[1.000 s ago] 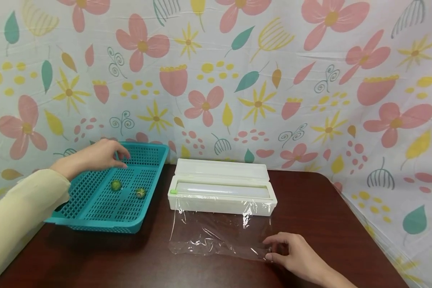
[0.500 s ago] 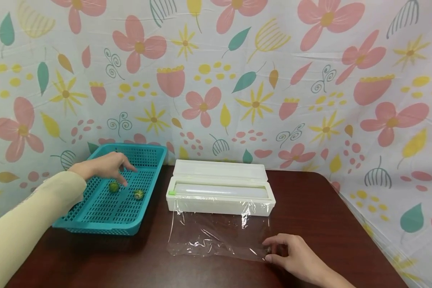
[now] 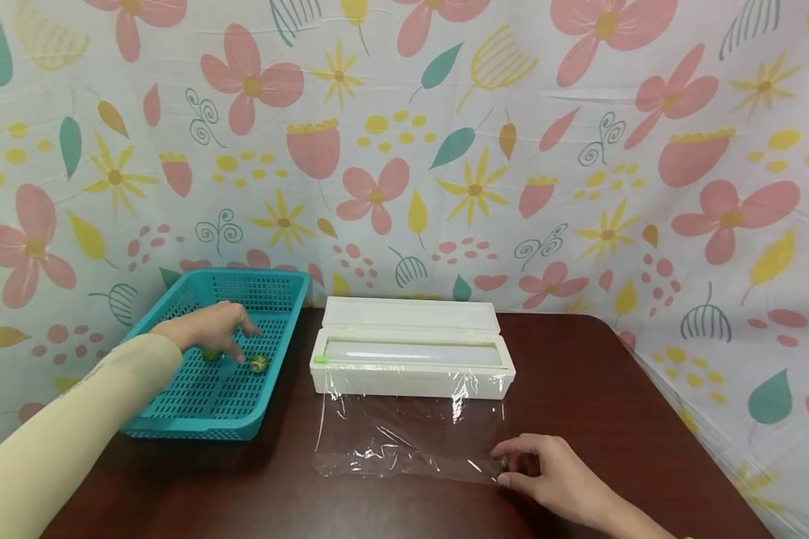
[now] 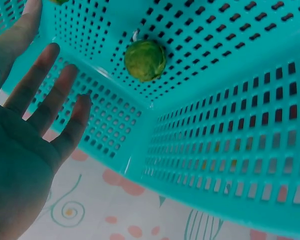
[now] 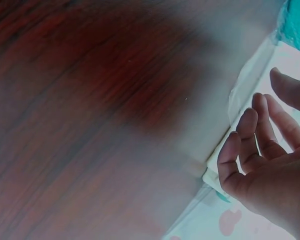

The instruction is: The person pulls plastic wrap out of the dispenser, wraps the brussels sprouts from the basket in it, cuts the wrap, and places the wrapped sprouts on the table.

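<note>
My left hand (image 3: 212, 329) hovers inside the teal basket (image 3: 290, 329), its fingers loosely spread and holding nothing. A Brussels sprout (image 3: 258, 363) lies on the basket floor just right of the fingertips. Partly behind the hand is another Brussels sprout (image 3: 210, 354). One sprout (image 4: 145, 60) shows whole in the left wrist view, and only a sliver of the other at the top edge. My right hand (image 3: 556, 479) rests at the near right corner of the clear plastic wrap (image 3: 404, 442), with thumb and fingers apart. In the right wrist view, nothing is visible in that hand (image 5: 270, 155).
A white wrap dispenser box (image 3: 411, 382) stands mid-table with its lid (image 3: 411, 314) raised, a roll (image 3: 414, 353) inside and a small green slider (image 3: 320, 359) at its left end. Behind the dark wooden table (image 3: 580, 374) hangs a floral cloth (image 3: 404, 150).
My left hand has moved right and down within the basket, towards the right-hand sprout. The view has shifted slightly. My right hand stays by the wrap's corner.
</note>
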`<state>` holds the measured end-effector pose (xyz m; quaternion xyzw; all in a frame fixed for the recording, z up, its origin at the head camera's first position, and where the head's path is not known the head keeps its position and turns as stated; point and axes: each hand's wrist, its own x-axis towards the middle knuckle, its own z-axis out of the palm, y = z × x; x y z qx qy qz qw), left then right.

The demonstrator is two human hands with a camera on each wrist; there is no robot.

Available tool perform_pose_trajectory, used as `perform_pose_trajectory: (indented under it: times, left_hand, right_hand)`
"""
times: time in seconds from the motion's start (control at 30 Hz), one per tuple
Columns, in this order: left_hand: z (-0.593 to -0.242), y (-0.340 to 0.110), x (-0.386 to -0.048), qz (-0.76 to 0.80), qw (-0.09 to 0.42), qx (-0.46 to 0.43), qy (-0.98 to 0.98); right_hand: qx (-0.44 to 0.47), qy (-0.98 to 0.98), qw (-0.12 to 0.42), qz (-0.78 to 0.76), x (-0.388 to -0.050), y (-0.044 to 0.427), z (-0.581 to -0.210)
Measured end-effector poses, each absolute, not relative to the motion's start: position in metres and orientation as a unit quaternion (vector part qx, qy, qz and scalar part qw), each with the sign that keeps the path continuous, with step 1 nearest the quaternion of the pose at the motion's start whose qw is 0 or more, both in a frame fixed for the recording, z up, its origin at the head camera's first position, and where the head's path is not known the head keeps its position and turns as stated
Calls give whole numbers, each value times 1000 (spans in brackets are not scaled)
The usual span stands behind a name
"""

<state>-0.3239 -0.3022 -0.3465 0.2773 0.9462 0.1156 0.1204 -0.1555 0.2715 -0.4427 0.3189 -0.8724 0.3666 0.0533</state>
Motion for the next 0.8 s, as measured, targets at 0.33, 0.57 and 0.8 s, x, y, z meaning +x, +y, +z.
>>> perform_pose_trajectory:
  times: [0.33, 0.57, 0.8]
  left_hand:
    - [-363, -293, -326, 107, 124, 278, 946]
    - [-366, -287, -326, 77, 129, 279, 949]
    - [-369, -282, -329, 66, 139, 268, 951]
  right_hand:
    - [325, -871, 51, 365, -155, 270, -439]
    - [324, -872, 46, 364, -155, 272, -439]
    - [323, -873, 44, 362, -155, 272, -440]
